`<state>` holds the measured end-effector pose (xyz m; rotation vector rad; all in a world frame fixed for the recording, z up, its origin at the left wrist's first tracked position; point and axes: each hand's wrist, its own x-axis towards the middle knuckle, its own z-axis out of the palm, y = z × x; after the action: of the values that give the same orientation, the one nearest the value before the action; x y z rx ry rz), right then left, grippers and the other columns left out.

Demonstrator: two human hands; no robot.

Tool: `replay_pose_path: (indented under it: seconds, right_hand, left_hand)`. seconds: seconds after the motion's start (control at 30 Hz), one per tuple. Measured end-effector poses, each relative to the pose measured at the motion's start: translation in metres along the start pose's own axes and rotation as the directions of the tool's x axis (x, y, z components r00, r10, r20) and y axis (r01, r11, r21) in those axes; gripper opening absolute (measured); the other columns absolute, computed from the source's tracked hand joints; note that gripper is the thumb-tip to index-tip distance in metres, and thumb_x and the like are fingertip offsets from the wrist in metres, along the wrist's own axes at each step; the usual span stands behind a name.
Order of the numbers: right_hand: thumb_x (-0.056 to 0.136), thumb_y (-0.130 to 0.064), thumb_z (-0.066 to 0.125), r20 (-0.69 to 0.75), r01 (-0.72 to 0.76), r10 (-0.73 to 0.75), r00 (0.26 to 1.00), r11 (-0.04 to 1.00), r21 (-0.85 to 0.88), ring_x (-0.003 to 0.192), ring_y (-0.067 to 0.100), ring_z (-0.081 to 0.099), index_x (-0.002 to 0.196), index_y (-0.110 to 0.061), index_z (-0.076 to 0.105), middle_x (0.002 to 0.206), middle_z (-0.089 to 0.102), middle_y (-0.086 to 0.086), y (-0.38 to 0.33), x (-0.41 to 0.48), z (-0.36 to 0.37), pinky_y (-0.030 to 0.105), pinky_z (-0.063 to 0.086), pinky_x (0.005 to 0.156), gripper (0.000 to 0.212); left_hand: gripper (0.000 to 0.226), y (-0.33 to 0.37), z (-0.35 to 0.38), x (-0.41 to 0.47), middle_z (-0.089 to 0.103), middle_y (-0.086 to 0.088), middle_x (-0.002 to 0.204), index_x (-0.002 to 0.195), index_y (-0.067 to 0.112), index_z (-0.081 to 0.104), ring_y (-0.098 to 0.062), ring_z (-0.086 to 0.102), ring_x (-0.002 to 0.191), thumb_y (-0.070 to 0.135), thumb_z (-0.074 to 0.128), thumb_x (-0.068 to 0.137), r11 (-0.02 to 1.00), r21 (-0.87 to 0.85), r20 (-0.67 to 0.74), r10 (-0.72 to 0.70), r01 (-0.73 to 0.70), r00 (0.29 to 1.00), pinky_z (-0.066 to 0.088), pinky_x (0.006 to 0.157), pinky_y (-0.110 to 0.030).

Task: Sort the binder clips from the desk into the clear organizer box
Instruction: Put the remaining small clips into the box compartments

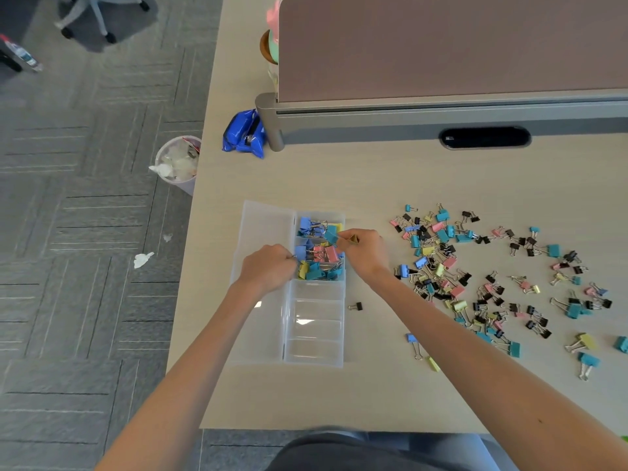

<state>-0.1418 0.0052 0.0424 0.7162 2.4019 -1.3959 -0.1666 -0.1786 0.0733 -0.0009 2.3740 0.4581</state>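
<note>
With my right hand point(365, 254) pinching a yellow clip point(353, 239) over the filled far compartments of the clear organizer box point(314, 364), I'd release it low, my left hand point(268, 268) curled at the box's edge, its grip unclear, loose clips point(441, 263) waiting on the desk point(373, 399)

Both bare forearms reach forward and converge. The left hand point(268, 268) lies knuckles-up, fingers curled under, their tips hidden. The right hand point(365, 254) bends inward at the wrist, fingertips pinching a small yellow metal binder clip point(353, 239).
</note>
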Motion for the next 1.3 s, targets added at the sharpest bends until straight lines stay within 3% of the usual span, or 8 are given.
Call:
replay_pose_path:
  seconds: [0.27, 0.37, 0.47, 0.63, 0.87, 1.0, 1.13, 1.3]
  right_hand:
    - [0.091, -0.024, 0.056, 0.007, 0.124, -0.127, 0.992, 0.959, -0.256, 0.083, 0.022, 0.064, 0.121, -0.018, 0.062, 0.099, 0.07, 0.003, -0.006, -0.004, -0.003, 0.028, 0.048, 0.065, 0.031]
    - [0.092, -0.02, 0.054, -0.033, 0.128, -0.135, 0.99, 0.979, -0.16, 0.073, 0.024, 0.059, 0.115, -0.011, 0.05, 0.082, 0.061, 0.001, -0.002, -0.005, -0.004, 0.031, 0.043, 0.058, 0.024]
    - [0.094, -0.009, 0.048, -0.027, 0.112, -0.112, 0.993, 0.994, -0.009, 0.068, 0.024, 0.055, 0.111, -0.006, 0.043, 0.09, 0.061, 0.01, 0.006, -0.004, -0.006, 0.031, 0.04, 0.051, 0.018]
    - [0.097, -0.003, 0.037, -0.032, 0.128, -0.126, 0.992, 0.989, 0.079, 0.06, 0.013, 0.051, 0.108, -0.008, 0.048, 0.094, 0.068, 0.012, 0.016, -0.002, -0.014, 0.023, 0.038, 0.047, 0.017]
    - [0.095, -0.007, 0.039, 0.044, 0.215, -0.211, 0.977, 0.967, -0.135, 0.052, 0.02, 0.043, 0.109, -0.013, 0.043, 0.066, 0.053, 0.005, 0.016, 0.002, -0.014, 0.029, 0.032, 0.047, 0.016]
    - [0.097, -0.01, 0.037, 0.014, 0.203, -0.202, 0.979, 0.978, -0.053, 0.064, 0.022, 0.054, 0.107, -0.012, 0.036, 0.081, 0.061, 0.009, 0.009, 0.005, -0.011, 0.035, 0.039, 0.051, 0.011]
    - [0.096, -0.016, 0.048, -0.05, 0.205, -0.205, 0.977, 0.979, -0.018, 0.057, 0.006, 0.05, 0.099, -0.024, 0.046, 0.094, 0.068, 0.003, 0.011, 0.01, -0.014, 0.02, 0.034, 0.049, 0.008]
    - [0.091, -0.014, 0.059, -0.111, 0.178, -0.161, 0.981, 0.97, 0.165, 0.065, 0.011, 0.051, 0.097, -0.013, 0.057, 0.086, 0.065, -0.001, 0.002, 0.012, -0.019, 0.026, 0.044, 0.058, 0.006]
  left_hand:
    - [0.028, -0.007, -0.01, 0.002, 0.065, 0.002, 0.066, 0.058, 0.016, 0.062, -0.019, 0.06, 0.069, 0.028, 0.045, 0.077, 0.978, -0.206, -0.048, -0.044, 0.033, 0.998, 0.041, 0.064, -0.028]
    - [0.029, -0.003, -0.011, 0.008, 0.059, 0.0, 0.058, 0.054, 0.014, 0.06, -0.018, 0.053, 0.061, 0.021, 0.044, 0.077, 0.944, -0.33, -0.009, -0.002, -0.002, 1.0, 0.039, 0.061, -0.028]
    - [0.038, 0.008, -0.003, 0.013, 0.053, -0.002, 0.057, 0.054, 0.012, 0.057, -0.012, 0.047, 0.054, -0.003, 0.042, 0.086, 0.954, -0.292, 0.078, 0.091, -0.064, 0.993, 0.034, 0.056, -0.026]
    - [0.039, 0.025, 0.008, 0.029, 0.054, 0.005, 0.055, 0.055, 0.012, 0.056, -0.009, 0.049, 0.055, -0.005, 0.044, 0.088, 0.972, -0.234, 0.132, 0.064, -0.031, 0.989, 0.037, 0.058, -0.024]
    - [0.028, 0.029, 0.009, 0.035, 0.062, 0.005, 0.058, 0.074, 0.001, 0.071, -0.02, 0.062, 0.071, 0.0, 0.045, 0.085, 0.964, -0.255, 0.033, -0.075, 0.081, 0.997, 0.05, 0.08, -0.034]
    - [0.028, 0.03, 0.012, 0.033, 0.07, 0.001, 0.072, 0.074, 0.008, 0.072, -0.022, 0.066, 0.082, 0.006, 0.047, 0.084, 0.977, -0.172, -0.004, -0.13, 0.127, 0.992, 0.051, 0.085, -0.035]
    - [0.028, 0.027, 0.013, 0.031, 0.071, -0.003, 0.085, 0.082, 0.009, 0.071, -0.025, 0.064, 0.079, 0.028, 0.051, 0.089, 0.995, -0.031, -0.158, -0.097, 0.093, 0.983, 0.048, 0.069, -0.029]
    - [0.013, 0.02, 0.001, 0.028, 0.053, -0.003, 0.073, 0.081, 0.01, 0.057, -0.018, 0.049, 0.067, 0.022, 0.058, 0.087, 0.885, -0.465, -0.107, -0.053, -0.003, 0.993, 0.036, 0.06, -0.027]
